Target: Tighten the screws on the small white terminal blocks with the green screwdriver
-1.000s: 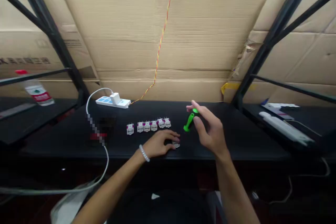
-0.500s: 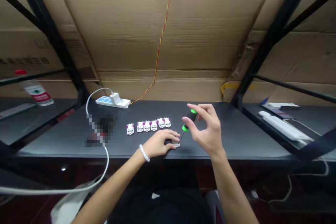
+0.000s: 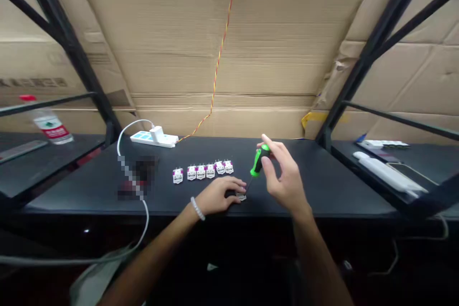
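Observation:
My right hand (image 3: pixel 283 169) grips a green-and-black screwdriver (image 3: pixel 258 160) by its handle, between thumb and fingers. The shaft slants down to a small white plug-like piece (image 3: pixel 241 197) on the dark table. My left hand (image 3: pixel 221 194) pinches that piece from the left and presses it to the tabletop; the fingers hide part of it. Just beyond my left hand stands a row of several white and purple plug-like pieces (image 3: pixel 201 172) with metal pins pointing away from me. One of them (image 3: pixel 178 175) sits slightly apart at the left end.
A white power strip (image 3: pixel 168 141) with a charger (image 3: pixel 157 134) lies at the back left, and its white cable (image 3: pixel 146 215) runs over the table's front edge. Black shelf posts (image 3: pixel 349 86) flank the table (image 3: pixel 340 186). A bottle (image 3: pixel 53 126) stands at far left.
My right hand has turned the screwdriver, shifting its handle slightly right and more upright. My left hand and the piece under it stay in place.

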`<state>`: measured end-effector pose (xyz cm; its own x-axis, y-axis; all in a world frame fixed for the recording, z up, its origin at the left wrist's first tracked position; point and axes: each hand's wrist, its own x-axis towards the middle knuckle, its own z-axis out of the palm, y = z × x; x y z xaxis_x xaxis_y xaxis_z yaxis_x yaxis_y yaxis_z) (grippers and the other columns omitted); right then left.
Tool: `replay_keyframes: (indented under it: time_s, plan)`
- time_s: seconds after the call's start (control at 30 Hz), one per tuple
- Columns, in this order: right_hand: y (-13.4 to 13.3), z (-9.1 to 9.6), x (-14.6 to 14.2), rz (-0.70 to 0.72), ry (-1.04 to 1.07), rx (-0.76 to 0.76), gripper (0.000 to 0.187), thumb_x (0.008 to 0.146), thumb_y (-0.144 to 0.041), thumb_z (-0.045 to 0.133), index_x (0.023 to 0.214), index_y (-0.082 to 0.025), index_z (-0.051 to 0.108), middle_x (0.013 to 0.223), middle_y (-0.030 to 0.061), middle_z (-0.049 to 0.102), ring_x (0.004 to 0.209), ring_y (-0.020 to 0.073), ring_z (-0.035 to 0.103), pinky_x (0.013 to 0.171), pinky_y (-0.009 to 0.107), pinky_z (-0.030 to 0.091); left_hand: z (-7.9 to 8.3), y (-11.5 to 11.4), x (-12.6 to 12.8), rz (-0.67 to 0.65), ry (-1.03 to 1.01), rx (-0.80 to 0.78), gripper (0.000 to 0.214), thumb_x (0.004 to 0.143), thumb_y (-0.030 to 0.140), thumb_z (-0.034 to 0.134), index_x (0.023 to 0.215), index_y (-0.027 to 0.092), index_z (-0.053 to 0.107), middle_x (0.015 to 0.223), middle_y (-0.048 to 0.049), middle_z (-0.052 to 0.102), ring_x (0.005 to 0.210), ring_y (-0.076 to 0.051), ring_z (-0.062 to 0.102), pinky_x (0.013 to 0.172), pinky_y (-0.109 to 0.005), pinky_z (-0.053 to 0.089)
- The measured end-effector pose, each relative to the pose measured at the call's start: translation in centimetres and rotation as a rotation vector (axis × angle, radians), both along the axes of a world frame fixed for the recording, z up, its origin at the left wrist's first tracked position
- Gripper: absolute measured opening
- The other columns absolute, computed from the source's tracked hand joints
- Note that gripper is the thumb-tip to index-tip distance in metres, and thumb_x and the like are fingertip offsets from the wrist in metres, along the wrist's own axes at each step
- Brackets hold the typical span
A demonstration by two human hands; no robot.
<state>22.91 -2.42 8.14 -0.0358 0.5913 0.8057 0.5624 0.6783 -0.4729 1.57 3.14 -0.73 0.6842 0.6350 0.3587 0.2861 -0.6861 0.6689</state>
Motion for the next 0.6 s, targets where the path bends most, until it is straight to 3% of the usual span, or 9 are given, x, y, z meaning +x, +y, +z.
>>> replay_keyframes:
  time_s: [0.1,0.27,0.43,0.6]
  plan:
    - [0.11,-0.09,0.20,0.044,0.005,-0.003,0.047,0.106,-0.027,0.050,0.152,-0.026,0.056,0.126,0.0120,0.071,0.113,0.0266,0.070,0.101,0.047,0.059,-0.09,0.09,0.01,-0.011,-0.001,0.008,0.024,0.088,0.021,0.080,0.112,0.022,0.084,0.132,-0.0096,0.077,0.124,-0.026,0.073,0.114,-0.041,0.054]
    - [0.06,0.04,-0.04,-0.063,0.003,0.093,0.039,0.095,-0.032,0.073,0.134,-0.029,0.072,0.112,0.0081,0.066,0.093,0.0225,0.068,0.086,0.041,0.063,-0.15,0.04,0.02,-0.002,-0.003,0.015,0.024,0.086,0.018,0.082,0.110,0.020,0.084,0.130,-0.0099,0.078,0.123,-0.026,0.073,0.114,-0.041,0.054]
    - [-0.13,0.12,-0.16,0.082,-0.025,0.009,0.049,0.105,-0.023,0.050,0.154,-0.028,0.056,0.128,0.0113,0.070,0.117,0.0265,0.069,0.104,0.046,0.058,-0.21,0.02,0.05,0.007,-0.009,0.009,0.024,0.086,0.019,0.083,0.110,0.021,0.084,0.131,-0.0098,0.078,0.123,-0.026,0.073,0.113,-0.041,0.055]
    - [-0.12,0.14,-0.26,-0.072,-0.011,0.086,0.037,0.096,-0.033,0.072,0.132,-0.027,0.071,0.112,0.0087,0.065,0.092,0.0235,0.066,0.083,0.041,0.061,-0.08,-0.02,0.04,0.002,-0.008,0.011,0.023,0.086,0.018,0.082,0.109,0.020,0.084,0.130,-0.0100,0.078,0.123,-0.026,0.073,0.114,-0.042,0.055]
